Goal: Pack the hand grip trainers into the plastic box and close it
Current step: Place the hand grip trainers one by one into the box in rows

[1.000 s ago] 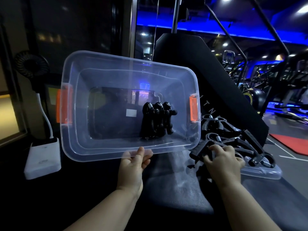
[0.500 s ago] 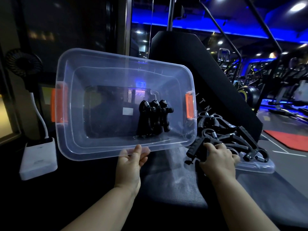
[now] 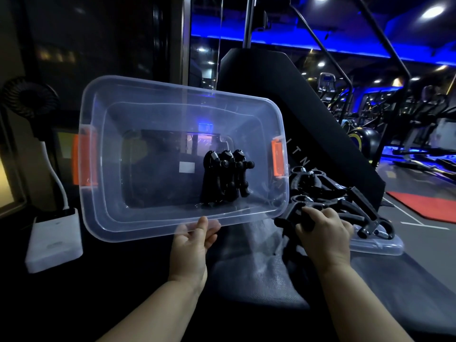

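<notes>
Plastic box (image 3: 111,169), left half free, is pinched at its near rim by left hand (image 3: 191,240); hand grip trainer (image 3: 290,215) remains clasped by right hand (image 3: 323,235).

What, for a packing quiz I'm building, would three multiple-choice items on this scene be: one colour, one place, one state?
1. The box has latches coloured: A blue, B orange, C green.
2. The trainer pile lies: A on the clear lid, B on the floor, C on a chair.
3. The right hand: A hangs empty, B presses a wall, C grips a trainer.
Answers: 1 B, both side latches show orange; 2 A, the lid's edge shows under the pile; 3 C, fingers curl round a black handle.
</notes>
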`<state>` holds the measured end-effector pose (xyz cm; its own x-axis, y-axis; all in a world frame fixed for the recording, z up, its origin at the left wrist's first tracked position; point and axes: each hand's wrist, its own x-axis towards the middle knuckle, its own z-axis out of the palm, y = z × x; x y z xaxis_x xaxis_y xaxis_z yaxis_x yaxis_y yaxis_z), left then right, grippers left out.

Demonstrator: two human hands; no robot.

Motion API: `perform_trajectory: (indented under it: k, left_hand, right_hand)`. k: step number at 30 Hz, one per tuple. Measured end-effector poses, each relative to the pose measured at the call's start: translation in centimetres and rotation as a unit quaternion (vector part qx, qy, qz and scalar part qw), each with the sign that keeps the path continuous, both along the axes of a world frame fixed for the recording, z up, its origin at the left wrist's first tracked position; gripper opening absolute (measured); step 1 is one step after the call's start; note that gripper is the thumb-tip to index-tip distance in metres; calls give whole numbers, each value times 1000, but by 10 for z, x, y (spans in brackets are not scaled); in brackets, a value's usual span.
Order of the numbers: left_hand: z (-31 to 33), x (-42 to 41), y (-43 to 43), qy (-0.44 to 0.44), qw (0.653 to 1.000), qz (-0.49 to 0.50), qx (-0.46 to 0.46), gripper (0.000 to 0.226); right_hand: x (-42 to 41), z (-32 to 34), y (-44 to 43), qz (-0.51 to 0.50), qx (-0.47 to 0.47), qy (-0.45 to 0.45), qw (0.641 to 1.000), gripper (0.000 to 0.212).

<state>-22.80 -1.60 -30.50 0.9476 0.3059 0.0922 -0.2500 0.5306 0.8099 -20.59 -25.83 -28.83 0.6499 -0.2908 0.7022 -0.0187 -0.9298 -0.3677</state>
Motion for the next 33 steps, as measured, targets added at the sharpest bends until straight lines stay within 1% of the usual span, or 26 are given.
perform_trajectory:
  k: [4,15,17,20,21,23,26,29,33]
  left_hand:
    - [-1,1,0,-1,1000,0,-1,9]
    - [-2,3,1,1,1000,2,-8,9]
    - [-2,3,0,2,1000,3,-8,9]
    - [-3,4,0,3,1000,5,-7,9]
    - [-3,4,0,3,1000,5,-6,10]
    - [-3,3,0,3,1000,5,-7,10]
    - [-2,3,0,3,1000,5,-8,10]
    - [-2,2,0,1,1000,7,-6,10]
    - [-1,2,-1,-2,1000,11,-4,10]
  right_hand:
    - [0,-2,1,33,-15,-66,997,26]
    - [-1,1,-11,123,-52,-161,978,26]
    - [-1,2,-13,120,-51,-190,973,35]
    - [-5,4,-10,110,-17,-241,964,50]
    - [-6,4,-8,118,4,-248,962,51]
    - [-9,7,-1,146,50,-253,955,45]
    - [-9,18,12,166,122,-224,953,38]
    - [-9,27,23,158,185,-152,958,34]
    - [-9,30,31,138,150,-18,979,33]
